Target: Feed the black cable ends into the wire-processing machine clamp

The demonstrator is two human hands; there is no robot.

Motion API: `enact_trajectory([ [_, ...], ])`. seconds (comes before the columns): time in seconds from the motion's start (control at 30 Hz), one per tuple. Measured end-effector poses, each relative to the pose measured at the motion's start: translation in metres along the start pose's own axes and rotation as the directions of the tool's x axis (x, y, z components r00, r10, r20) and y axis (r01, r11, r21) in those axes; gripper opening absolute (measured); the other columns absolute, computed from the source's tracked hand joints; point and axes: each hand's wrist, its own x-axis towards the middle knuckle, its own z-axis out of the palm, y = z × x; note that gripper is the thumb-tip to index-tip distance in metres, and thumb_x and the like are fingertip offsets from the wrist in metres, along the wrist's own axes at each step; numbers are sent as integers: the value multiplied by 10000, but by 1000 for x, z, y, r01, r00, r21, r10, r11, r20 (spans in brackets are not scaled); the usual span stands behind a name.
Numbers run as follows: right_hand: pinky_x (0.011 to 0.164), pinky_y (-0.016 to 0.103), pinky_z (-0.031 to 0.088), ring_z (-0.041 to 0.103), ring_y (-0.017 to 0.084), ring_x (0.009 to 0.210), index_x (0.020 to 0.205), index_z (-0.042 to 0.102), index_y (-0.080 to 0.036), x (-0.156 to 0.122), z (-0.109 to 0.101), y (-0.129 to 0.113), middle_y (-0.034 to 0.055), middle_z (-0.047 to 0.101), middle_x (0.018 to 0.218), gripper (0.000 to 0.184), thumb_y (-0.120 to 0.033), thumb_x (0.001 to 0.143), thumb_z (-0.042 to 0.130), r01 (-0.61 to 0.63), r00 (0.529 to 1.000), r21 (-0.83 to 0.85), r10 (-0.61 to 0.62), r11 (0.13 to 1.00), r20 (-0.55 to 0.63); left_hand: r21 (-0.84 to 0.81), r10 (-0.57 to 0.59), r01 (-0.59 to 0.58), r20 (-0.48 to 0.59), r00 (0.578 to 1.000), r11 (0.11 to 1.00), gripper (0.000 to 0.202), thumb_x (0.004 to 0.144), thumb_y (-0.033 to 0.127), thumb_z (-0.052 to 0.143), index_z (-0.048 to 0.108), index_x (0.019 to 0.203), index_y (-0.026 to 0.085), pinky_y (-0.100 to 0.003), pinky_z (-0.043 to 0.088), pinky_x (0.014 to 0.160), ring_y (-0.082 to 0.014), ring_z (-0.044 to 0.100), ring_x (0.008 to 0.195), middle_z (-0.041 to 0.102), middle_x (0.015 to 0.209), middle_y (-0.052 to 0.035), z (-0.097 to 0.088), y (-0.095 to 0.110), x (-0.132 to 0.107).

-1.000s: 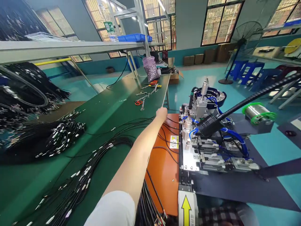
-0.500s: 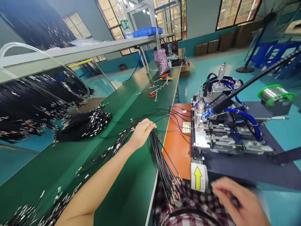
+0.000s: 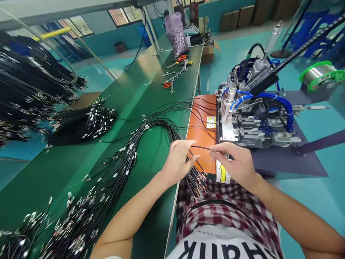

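Observation:
Above the edge of the green table, my left hand (image 3: pixel 179 160) has its thumb and forefinger apart. A thin black cable (image 3: pixel 201 147) runs from behind its fingers across to my right hand (image 3: pixel 234 160), which pinches it between thumb and fingertips. Below my left hand hangs a bundle of black cables (image 3: pixel 159 124), arching over the table. Its stripped, coloured wire ends (image 3: pixel 198 183) droop over the edge by the checked cloth on my lap. Whether my left fingers touch the cable is hard to see.
A machine (image 3: pixel 231 118) with an orange plate (image 3: pixel 201 135) stands at the right, several cables leading into it. More cable bundles (image 3: pixel 99 120) lie on the green table (image 3: pixel 151 180). Farther back are wrenches (image 3: pixel 172 86), orange-handled scissors (image 3: pixel 167 85) and a bag of small parts (image 3: pixel 178 39). A wire spool (image 3: pixel 319 75) is at right.
My right hand has come up from the lower right and now pinches a cable. My left hand's thumb has parted from its fingers. The view has tilted down.

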Motion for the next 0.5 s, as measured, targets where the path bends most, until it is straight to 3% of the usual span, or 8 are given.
enact_trajectory([
  [0.13,684,282,567,701,149,757,1085,728,-226,2,-8,-4,40,759,930,180,-256,909,712,-52,999,-16,52,999,5,-236,67,-75,-44,997,969,157,1015,251,530,643,1111,201,-290,504,812,-153,676,876,738,967,-46,15,28,16],
  [0.27,692,276,553,695,132,718,1125,713,-215,10,-23,-2,37,748,934,230,-362,979,612,-251,962,130,233,959,140,-420,-66,50,-24,998,906,163,1000,215,563,693,1096,188,-226,528,720,-110,683,756,745,861,-21,20,34,12],
  [0.5,590,243,457,606,111,604,797,700,-174,27,-12,-1,6,667,673,286,-390,964,615,-343,914,87,311,935,261,-408,-228,190,-46,973,893,122,962,198,626,725,1028,173,-205,558,722,-102,700,759,771,906,-27,19,43,-4],
])
